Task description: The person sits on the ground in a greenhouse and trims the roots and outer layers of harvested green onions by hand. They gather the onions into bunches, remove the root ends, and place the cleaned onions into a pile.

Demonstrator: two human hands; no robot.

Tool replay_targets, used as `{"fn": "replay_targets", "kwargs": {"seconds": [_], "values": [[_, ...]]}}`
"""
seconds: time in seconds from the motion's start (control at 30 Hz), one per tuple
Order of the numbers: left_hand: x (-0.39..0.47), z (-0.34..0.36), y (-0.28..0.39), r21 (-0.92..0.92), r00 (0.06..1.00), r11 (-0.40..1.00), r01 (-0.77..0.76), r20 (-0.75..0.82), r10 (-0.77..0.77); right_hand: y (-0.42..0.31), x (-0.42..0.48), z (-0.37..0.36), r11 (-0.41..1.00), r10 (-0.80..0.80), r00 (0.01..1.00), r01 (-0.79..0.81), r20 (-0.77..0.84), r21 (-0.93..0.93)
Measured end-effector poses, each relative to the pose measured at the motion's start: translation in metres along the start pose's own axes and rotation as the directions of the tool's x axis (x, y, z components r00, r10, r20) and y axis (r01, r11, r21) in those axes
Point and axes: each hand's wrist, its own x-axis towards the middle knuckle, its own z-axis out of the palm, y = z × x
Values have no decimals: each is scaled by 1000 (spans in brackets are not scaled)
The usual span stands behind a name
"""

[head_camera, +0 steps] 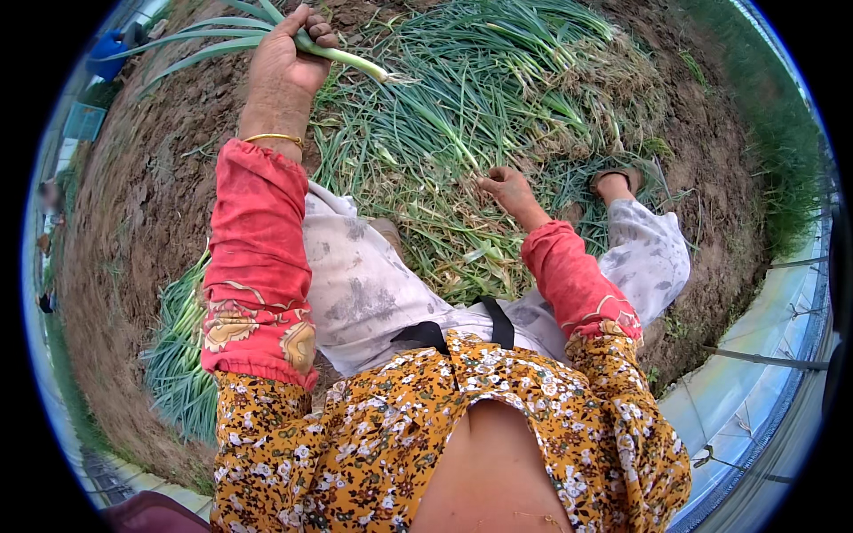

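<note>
My left hand (288,53), raised at the upper left, is closed around a green onion (353,62). Its pale stem and roots point right, and its long leaves fan out to the left. Lower down, between my knees, my right hand (512,194) pinches the root end of another green onion (460,143) with thumb and forefinger. That stalk slants up and left across the heap. A large pile of green onions (493,60), many with soil-dulled roots, spreads in front of me. Stripped leaves and peelings (460,233) litter the ground between my legs.
A bundle of green onions (176,353) lies beside me on the left, on brown soil (133,220). Further off are a blue-green crate (84,121) and a blue object (106,53). Plastic sheeting (726,373) runs along the right edge, near green plants (786,166).
</note>
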Motion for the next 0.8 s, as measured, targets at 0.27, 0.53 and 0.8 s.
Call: {"fn": "replay_targets", "kwargs": {"seconds": [0.27, 0.53, 0.8], "values": [[-14, -24, -11, 123, 1000, 992, -8, -15, 10, 9, 53, -25, 983, -37, 998, 44, 40, -179], [-4, -68, -21, 177, 979, 977, 117, -187, -84, -14, 10, 82, 784, 8, 995, 57, 103, -618], [14, -69, -41, 108, 969, 978, 180, -188, -158, 13, 45, 61, 781, 11, 999, -32, -37, -624]]}}
